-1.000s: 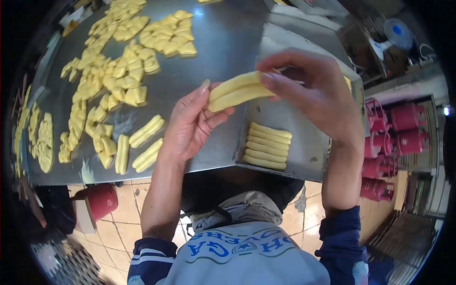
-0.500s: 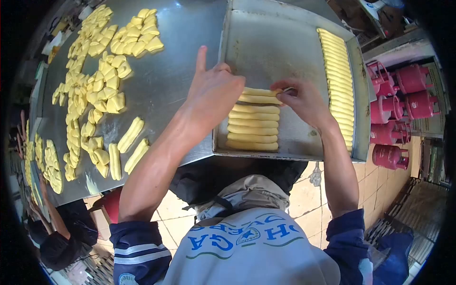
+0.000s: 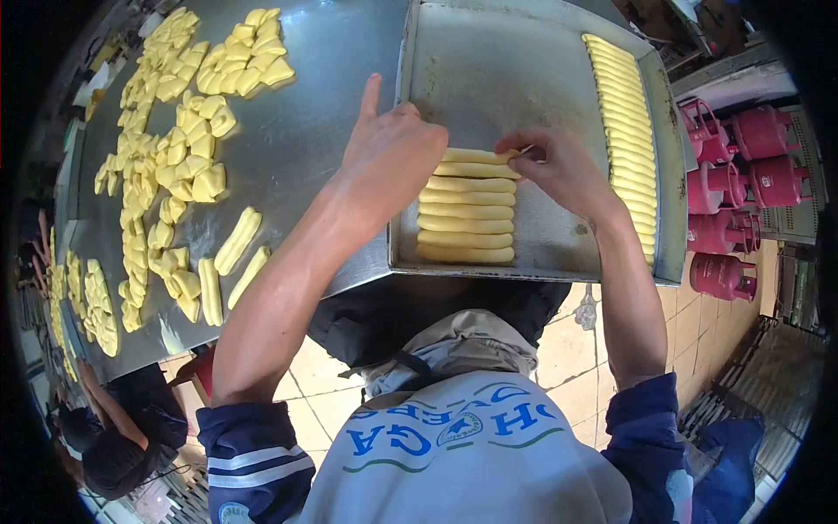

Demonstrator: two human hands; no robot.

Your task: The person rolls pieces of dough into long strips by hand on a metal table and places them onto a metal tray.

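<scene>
A metal tray (image 3: pixel 489 52) holds a short stack of yellow dough strips (image 3: pixel 467 224) laid side by side, and a long column of strips (image 3: pixel 624 131) along its right side. My left hand (image 3: pixel 397 144) is at the left end of the topmost strip (image 3: pixel 476 156), index finger stretched out, the other fingers curled round that end. My right hand (image 3: pixel 559 166) pinches the same strip's right end between thumb and forefinger. Loose dough strips (image 3: pixel 237 240) lie on the metal table left of my left arm.
The metal table (image 3: pixel 323 61) carries many yellow dough pieces (image 3: pixel 188 148) at the left. Pink gas cylinders (image 3: pixel 724 275) stand beyond the tray's right edge. Another person (image 3: pixel 118 454) is at the lower left, arms toward the table.
The topmost strip lies closer to the row below it, both hands still at its ends. The view has shifted slightly, and one loose strip on the table shows less beside my left arm.
</scene>
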